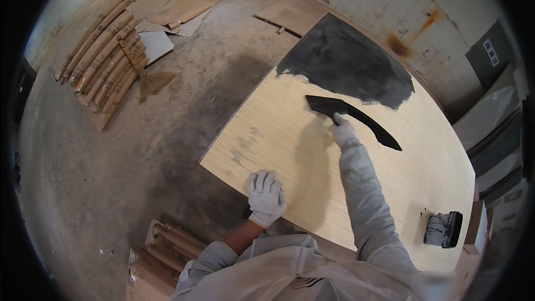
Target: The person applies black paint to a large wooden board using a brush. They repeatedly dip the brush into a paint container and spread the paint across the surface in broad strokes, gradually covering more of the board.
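A large pale wood-grain board lies in front of me, its far end covered by a black coating with a ragged near edge. In my gloved right hand is the handle of a long black spreader. Its wide blade is over the bare wood just short of the coating; whether it touches the board I cannot tell. My gloved left hand lies on the board's near left edge, fingers stretched out and holding nothing. A black-smeared tub stands at the board's near right corner.
Long cardboard-wrapped bundles are stacked on the floor at far left, with a broom against them. Flattened cardboard lies behind. More wrapped pieces sit near my left elbow. Dark panels lean along the right wall.
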{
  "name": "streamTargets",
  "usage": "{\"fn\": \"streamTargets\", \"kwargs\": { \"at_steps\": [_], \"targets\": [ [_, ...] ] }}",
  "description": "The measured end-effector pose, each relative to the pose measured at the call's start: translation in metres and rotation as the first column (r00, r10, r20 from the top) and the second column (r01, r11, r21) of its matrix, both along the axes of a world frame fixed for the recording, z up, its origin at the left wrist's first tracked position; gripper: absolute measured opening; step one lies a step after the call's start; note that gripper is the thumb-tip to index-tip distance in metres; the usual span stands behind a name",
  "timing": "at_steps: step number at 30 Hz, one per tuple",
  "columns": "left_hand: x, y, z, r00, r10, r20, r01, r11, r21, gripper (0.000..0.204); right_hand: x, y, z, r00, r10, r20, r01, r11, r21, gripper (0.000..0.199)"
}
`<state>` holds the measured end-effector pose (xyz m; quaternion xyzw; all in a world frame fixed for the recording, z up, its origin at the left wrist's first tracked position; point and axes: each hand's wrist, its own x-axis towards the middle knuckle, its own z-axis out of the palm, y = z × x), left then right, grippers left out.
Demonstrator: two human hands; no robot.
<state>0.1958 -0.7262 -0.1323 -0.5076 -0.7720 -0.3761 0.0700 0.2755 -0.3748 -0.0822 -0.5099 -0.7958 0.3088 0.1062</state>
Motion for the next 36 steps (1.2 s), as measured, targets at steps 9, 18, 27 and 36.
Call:
{"fn": "streamTargets", "kwargs": {
  "at_steps": [9,18,27,36],
  "targets": [
    [0.001,0.003,-0.007,1.000,-0.025,0.012,0.024,0.997,0.076,0.020,-0.032,-0.158,0.044,0.880,0.303,0.365,-0.315,0.949,-0.028,0.058],
    [0.003,0.003,-0.006,0.994,0.017,-0.110,-0.010,0.998,0.058,0.018,0.150,0.052,0.028,0.880,-0.033,0.474,0.011,0.999,0.049,0.053],
    [0.010,0.011,-0.015,0.989,0.042,-0.139,-0.028,0.995,0.100,0.021,0.279,0.238,0.008,0.969,-0.178,0.174,0.166,0.983,0.077,0.058],
    [0.027,0.003,-0.022,0.873,0.468,-0.138,-0.469,0.883,0.024,0.034,0.108,-0.105,0.014,0.912,0.209,0.354,-0.209,0.977,-0.039,0.059]
  ]
}}
